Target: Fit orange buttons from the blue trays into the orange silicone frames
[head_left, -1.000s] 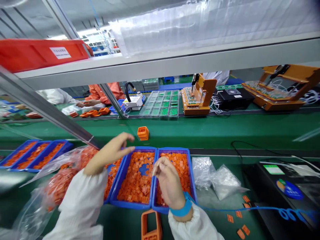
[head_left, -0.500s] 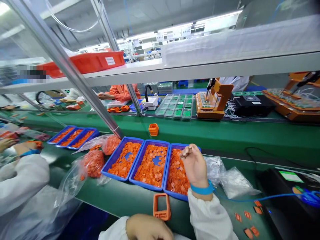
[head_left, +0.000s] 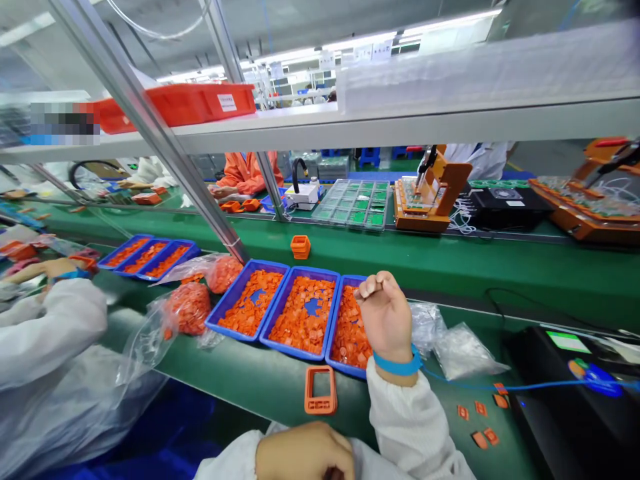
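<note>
My right hand (head_left: 385, 317), with a blue wrist strap (head_left: 397, 363), is raised over the right-hand blue tray (head_left: 345, 367) of small orange plastic pieces (head_left: 353, 330). Its fingers are curled in, and whatever they hold is hidden or too small to name. At the bottom edge, my left hand (head_left: 305, 453) is curled with its back up. The frame cuts off its fingertips, so what lies in them cannot be made out. Between the hands and the trays lies an orange rectangular frame (head_left: 321, 408) on the green bench.
Two more blue trays (head_left: 293, 350) of orange pieces stand to the left, beside bags of orange parts (head_left: 187, 307). Clear bags (head_left: 465, 353), several loose orange pieces (head_left: 480, 440) and a black device (head_left: 565, 407) are at right. Orange frames (head_left: 301, 247) stand stacked behind. A co-worker's sleeve (head_left: 55, 327) is at left.
The view has shifted slightly, so the trays and bench sit a little higher. My right hand stays raised and curled over the right tray; my left hand stays low and curled.
</note>
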A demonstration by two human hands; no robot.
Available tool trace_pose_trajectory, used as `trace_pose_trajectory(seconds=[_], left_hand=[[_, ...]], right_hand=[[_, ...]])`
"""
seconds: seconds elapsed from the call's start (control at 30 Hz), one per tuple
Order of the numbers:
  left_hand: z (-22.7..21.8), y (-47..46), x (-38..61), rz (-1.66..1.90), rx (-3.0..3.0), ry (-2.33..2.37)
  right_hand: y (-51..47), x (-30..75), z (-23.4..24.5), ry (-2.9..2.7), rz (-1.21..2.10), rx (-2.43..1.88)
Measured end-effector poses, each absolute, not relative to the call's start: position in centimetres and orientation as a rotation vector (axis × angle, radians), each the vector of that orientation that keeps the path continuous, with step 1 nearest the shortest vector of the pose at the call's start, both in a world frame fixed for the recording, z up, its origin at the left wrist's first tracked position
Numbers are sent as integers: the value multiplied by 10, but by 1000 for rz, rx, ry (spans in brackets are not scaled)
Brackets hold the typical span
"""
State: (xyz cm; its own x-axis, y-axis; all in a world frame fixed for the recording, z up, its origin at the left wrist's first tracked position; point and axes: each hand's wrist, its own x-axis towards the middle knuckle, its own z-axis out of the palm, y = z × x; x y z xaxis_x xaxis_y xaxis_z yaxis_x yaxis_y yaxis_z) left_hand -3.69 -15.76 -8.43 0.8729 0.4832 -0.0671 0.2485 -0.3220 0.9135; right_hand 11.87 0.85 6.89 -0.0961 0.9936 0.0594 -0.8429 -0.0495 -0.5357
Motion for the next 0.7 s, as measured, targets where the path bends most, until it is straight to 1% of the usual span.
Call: trace_pose_trajectory(seconds=[0.1, 0.23, 0.3, 0.37, 0.47, 0.53, 0.7], left_hand=[[-68, -160, -46, 274, 2025, 564], [-31, -156, -51, 260, 2056, 633], [-14, -151, -53, 243, 2072, 780], [-4, -146, -56, 191, 2088, 1033], [-4, -140, -62, 47, 2079, 1430], [-10, -140, -65, -68, 2069, 1577], [-28, -145, -61, -228, 2095, 1578]], right_hand=[[9, 118, 74, -504, 1626, -358], [15, 126, 72, -474, 1637, -384], [19, 134, 70, -449, 1628, -382], [24, 143, 67, -437, 1612, -370], [31, 154, 64, -421, 1553, -393], [35, 158, 62, -422, 1539, -419], [37, 155, 63, -436, 1543, -459]])
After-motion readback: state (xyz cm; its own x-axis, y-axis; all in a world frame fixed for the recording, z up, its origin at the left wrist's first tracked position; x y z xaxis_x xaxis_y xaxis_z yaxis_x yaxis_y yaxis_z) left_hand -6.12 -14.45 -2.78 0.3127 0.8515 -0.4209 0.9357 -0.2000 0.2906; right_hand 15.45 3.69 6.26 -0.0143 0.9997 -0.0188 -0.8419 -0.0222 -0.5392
